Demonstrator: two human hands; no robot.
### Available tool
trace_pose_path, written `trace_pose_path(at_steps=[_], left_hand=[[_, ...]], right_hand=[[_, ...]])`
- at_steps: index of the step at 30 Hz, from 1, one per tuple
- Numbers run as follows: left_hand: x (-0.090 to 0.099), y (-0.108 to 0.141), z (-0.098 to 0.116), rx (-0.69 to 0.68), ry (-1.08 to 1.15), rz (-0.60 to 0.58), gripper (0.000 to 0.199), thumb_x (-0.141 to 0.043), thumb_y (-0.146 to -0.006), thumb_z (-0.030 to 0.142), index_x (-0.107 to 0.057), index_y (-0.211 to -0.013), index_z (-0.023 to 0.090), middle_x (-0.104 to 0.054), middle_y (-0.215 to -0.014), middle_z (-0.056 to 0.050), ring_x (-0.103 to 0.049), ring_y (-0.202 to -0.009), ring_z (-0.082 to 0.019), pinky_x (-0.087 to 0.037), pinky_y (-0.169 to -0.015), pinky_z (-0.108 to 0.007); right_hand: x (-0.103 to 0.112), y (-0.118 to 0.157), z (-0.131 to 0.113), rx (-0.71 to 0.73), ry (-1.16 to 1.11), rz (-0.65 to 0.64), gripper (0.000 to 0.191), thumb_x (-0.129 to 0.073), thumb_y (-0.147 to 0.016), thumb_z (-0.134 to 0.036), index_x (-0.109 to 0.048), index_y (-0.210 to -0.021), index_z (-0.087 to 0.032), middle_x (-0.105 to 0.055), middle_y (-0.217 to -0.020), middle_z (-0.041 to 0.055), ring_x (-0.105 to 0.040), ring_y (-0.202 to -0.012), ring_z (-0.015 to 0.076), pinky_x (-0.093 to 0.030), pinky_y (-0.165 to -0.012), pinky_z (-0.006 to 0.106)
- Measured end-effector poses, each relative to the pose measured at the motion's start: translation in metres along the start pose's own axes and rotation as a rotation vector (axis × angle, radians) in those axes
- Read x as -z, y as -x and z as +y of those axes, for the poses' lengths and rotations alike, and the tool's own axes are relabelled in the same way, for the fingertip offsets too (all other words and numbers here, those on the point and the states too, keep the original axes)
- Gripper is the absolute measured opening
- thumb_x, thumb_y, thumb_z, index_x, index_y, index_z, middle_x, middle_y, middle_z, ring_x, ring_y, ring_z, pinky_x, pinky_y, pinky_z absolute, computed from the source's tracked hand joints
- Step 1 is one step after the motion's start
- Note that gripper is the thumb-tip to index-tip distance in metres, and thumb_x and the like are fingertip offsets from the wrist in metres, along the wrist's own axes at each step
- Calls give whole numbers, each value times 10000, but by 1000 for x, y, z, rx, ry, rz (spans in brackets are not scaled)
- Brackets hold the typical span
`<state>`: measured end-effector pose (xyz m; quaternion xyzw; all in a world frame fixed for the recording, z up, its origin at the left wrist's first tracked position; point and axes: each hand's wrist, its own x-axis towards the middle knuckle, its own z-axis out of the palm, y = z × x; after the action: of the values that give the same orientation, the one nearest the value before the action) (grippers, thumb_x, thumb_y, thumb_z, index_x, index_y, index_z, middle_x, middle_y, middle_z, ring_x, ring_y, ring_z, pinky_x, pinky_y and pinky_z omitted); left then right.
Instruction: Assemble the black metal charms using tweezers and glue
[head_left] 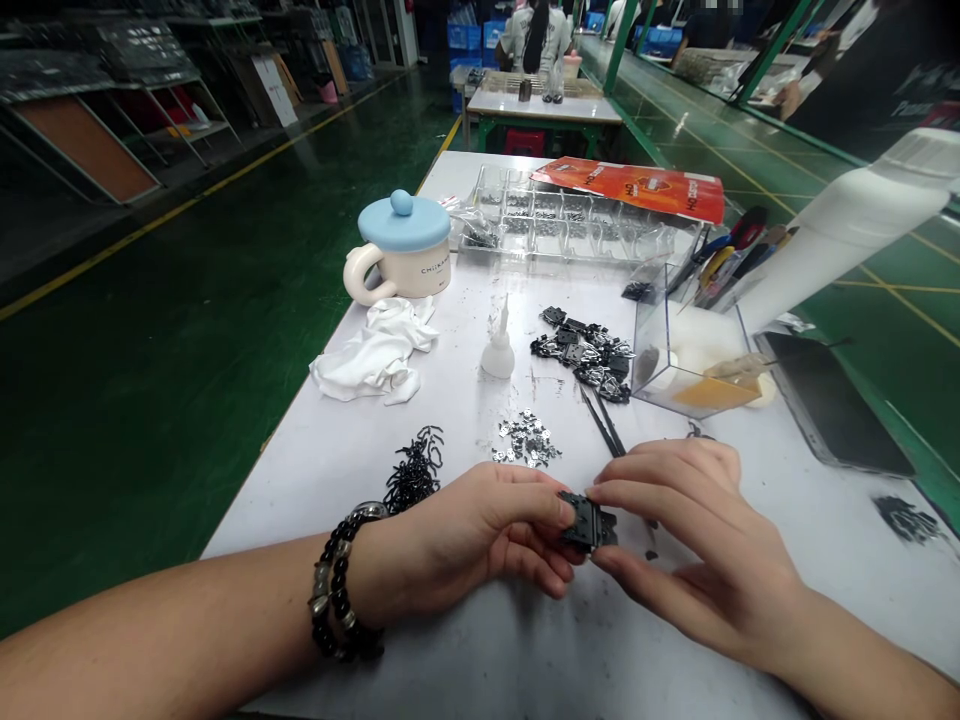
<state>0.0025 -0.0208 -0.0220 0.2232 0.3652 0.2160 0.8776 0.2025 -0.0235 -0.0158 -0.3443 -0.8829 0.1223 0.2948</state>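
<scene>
A small black rectangular plastic part [582,520] is held above the table between both hands. My left hand [487,525] pinches its left side with thumb and fingers. My right hand [697,550] grips its right edge between thumb and fingertips. Black tweezers [604,422] lie just beyond my right hand, partly hidden by it. Ahead are a pile of small silvery metal pieces [527,438] and a heap of black assembled parts [585,352]. Black curved pieces [415,470] are heaped beyond my left wrist.
A white dropper bottle [498,350], a lidded mug [405,250] and a white cloth [379,352] stand or lie ahead. Farther back is a clear compartment tray [555,240]. At right are a clear tool box [690,370], a large white bottle [847,230] and a phone [832,400].
</scene>
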Motion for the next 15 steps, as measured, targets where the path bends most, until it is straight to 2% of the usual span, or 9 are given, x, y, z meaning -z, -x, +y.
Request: trace_pose_path(at_steps=[7,15], left_hand=[[-4,1,0,-50,-58,57,159,-639,-673,171,-572,-813,132,-591,-631,3,-551,-508,-79,-451,-483,-173],[-7,1,-2,-164,-240,151,173,-617,-658,199,-545,-808,154,-523,-540,54,-491,-439,-62,-379,-438,-158]], right_hand=[[-2,0,0,16,-17,-2,182,-572,-826,-268,-565,-997,-205,-612,-907,41,-553,-858,181,-356,-762,375],[-4,1,-1,24,-72,12,201,-591,-805,-253,-552,-990,-186,-616,-913,48,-546,-859,177,-347,-766,373]])
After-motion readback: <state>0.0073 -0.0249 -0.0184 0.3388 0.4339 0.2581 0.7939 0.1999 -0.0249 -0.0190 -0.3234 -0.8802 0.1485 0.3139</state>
